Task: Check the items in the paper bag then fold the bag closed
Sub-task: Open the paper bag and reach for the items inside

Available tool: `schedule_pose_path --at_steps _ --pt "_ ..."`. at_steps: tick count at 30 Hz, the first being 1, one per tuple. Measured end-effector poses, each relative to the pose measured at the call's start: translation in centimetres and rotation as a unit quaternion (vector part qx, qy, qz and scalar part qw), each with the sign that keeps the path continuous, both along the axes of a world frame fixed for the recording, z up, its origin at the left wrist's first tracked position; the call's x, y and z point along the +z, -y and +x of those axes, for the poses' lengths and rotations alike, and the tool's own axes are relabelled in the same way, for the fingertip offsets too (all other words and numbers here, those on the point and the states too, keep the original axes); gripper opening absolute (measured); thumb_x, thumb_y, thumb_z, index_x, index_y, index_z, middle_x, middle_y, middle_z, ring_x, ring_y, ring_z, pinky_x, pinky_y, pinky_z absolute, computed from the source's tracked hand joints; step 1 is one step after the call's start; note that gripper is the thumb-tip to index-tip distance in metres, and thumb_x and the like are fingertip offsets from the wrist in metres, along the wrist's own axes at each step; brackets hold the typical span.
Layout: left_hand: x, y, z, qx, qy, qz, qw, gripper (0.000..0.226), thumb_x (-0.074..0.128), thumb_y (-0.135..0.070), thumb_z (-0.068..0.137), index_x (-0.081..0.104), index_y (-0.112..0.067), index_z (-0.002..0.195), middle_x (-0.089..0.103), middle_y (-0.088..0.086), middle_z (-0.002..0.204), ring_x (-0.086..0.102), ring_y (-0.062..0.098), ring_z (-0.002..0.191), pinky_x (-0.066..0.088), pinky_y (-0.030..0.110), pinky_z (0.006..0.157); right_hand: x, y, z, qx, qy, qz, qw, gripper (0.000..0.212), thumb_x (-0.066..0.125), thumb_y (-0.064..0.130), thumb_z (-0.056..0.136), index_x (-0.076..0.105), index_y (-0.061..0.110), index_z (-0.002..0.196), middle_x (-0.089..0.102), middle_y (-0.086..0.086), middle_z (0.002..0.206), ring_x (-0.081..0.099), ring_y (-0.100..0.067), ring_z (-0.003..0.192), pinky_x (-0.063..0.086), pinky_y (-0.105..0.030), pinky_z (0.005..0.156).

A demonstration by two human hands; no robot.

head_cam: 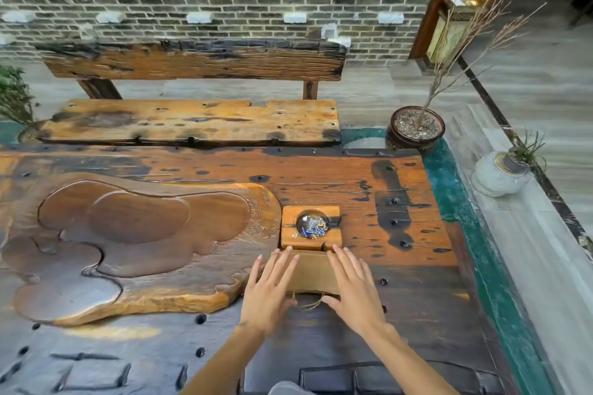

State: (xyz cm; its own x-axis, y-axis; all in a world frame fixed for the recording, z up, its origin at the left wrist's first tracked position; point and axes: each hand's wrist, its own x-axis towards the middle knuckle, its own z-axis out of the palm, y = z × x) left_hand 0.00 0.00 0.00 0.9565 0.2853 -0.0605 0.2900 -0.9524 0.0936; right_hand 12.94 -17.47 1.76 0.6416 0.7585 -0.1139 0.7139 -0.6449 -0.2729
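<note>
A brown paper bag (313,271) lies flat on the dark wooden table (401,282), just in front of me. Its twine handle (309,301) sticks out from the near edge. My left hand (271,290) rests flat on the bag's left side with fingers spread. My right hand (353,287) presses flat on the bag's right side, fingers also apart. Neither hand grips anything. The bag's contents are hidden.
A small wooden block with a round bowl of blue and silver bits (311,227) touches the bag's far edge. A carved wooden tea tray (134,234) fills the table's left. A bench (192,121) stands beyond, with potted plants (417,128) at the right.
</note>
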Motion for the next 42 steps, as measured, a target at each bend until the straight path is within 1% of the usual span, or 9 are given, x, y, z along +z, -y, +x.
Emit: schedule_pose_path --at_steps 6,12,17,24,29,32,35,38,42 --pt "-0.8 -1.2 2.0 -0.01 -0.065 -0.038 0.997 0.119 0.084 -0.057 0.055 0.029 -0.021 0.155 0.028 0.001 0.163 0.028 0.025 0.149 0.016 0.052 0.116 -2.0 -1.9 1.3 0.01 0.012 -0.1 0.995 0.121 0.08 0.053 0.069 0.008 0.02 0.16 -0.004 0.002 0.168 0.003 -0.02 0.155 0.01 -0.052 0.124" --pt "-2.4 -2.5 2.8 0.014 -0.074 -0.079 0.994 0.117 0.089 -0.051 0.053 0.037 -0.015 0.151 0.039 0.003 0.158 0.036 0.022 0.146 0.016 0.049 0.117 -3.9 -2.2 2.4 0.011 0.008 -0.111 0.994 0.129 0.092 0.044 0.055 0.018 0.02 0.158 0.014 0.0 0.167 0.026 -0.022 0.151 0.02 -0.054 0.121" --pt "-3.3 -3.1 2.9 0.004 -0.064 -0.088 0.994 0.115 0.089 -0.044 0.057 0.033 -0.015 0.153 0.036 0.001 0.16 0.03 0.021 0.149 0.014 0.047 0.119 -4.3 -2.2 2.9 0.014 0.0 -0.089 0.996 0.122 0.093 0.034 0.055 0.026 0.019 0.156 0.025 0.001 0.164 0.038 -0.022 0.145 0.032 -0.054 0.116" --pt "-3.1 -3.2 2.3 -0.001 -0.053 -0.078 0.996 0.11 0.086 -0.035 0.059 0.031 -0.016 0.153 0.035 0.0 0.16 0.031 0.02 0.148 0.016 0.047 0.118 -4.6 -1.0 3.7 0.065 -0.044 -0.06 0.995 0.11 0.076 0.04 0.078 0.004 0.023 0.159 -0.003 0.009 0.167 0.011 -0.016 0.153 0.02 -0.045 0.123" --pt "-3.0 -3.7 1.6 0.001 -0.03 -0.092 0.995 0.1 0.07 -0.049 0.074 0.023 -0.017 0.156 0.026 -0.004 0.163 0.017 0.015 0.152 0.011 0.043 0.121 -3.7 0.0 4.4 0.061 -0.091 0.004 0.994 0.097 0.067 0.051 0.08 0.01 0.029 0.156 0.007 0.009 0.164 0.01 -0.014 0.151 0.017 -0.034 0.122" --pt "-2.9 -4.3 1.4 -0.009 -0.023 -0.135 0.991 0.098 0.057 -0.062 0.08 0.015 -0.02 0.158 0.011 -0.013 0.164 0.007 0.011 0.153 0.006 0.038 0.125 -3.2 0.4 4.6 0.038 -0.139 0.04 0.989 0.093 0.062 0.055 0.081 0.011 0.034 0.155 0.013 0.012 0.159 0.009 -0.01 0.149 0.02 -0.035 0.122" --pt "-2.5 -4.8 1.3 -0.01 -0.009 -0.224 0.975 0.097 0.057 -0.063 0.082 0.012 -0.022 0.158 0.002 -0.02 0.159 -0.002 0.005 0.151 0.011 0.033 0.126 -2.9 0.8 4.7 0.037 -0.157 0.05 0.986 0.09 0.057 0.06 0.082 0.01 0.034 0.154 0.013 0.013 0.158 0.016 -0.01 0.146 0.027 -0.035 0.118" --pt "-1.8 -5.0 1.4 0.009 0.009 -0.283 0.959 0.093 0.056 -0.064 0.082 0.015 -0.025 0.157 0.008 -0.022 0.158 -0.001 0.0 0.148 0.015 0.03 0.124 -2.6 1.0 4.7 0.021 -0.168 0.054 0.984 0.085 0.056 0.061 0.083 0.012 0.039 0.152 0.008 0.013 0.157 0.028 -0.01 0.139 0.039 -0.037 0.111" --pt "-0.9 -4.8 1.5 0.069 0.017 -0.355 0.932 0.086 0.053 -0.068 0.082 0.022 -0.031 0.154 0.024 -0.011 0.161 0.02 0.007 0.149 0.023 0.03 0.121 -2.3 0.8 4.7 -0.017 -0.192 0.064 0.979 0.078 0.05 0.066 0.084 0.02 0.039 0.15 0.01 0.021 0.153 0.035 -0.003 0.129 0.043 -0.031 0.102"
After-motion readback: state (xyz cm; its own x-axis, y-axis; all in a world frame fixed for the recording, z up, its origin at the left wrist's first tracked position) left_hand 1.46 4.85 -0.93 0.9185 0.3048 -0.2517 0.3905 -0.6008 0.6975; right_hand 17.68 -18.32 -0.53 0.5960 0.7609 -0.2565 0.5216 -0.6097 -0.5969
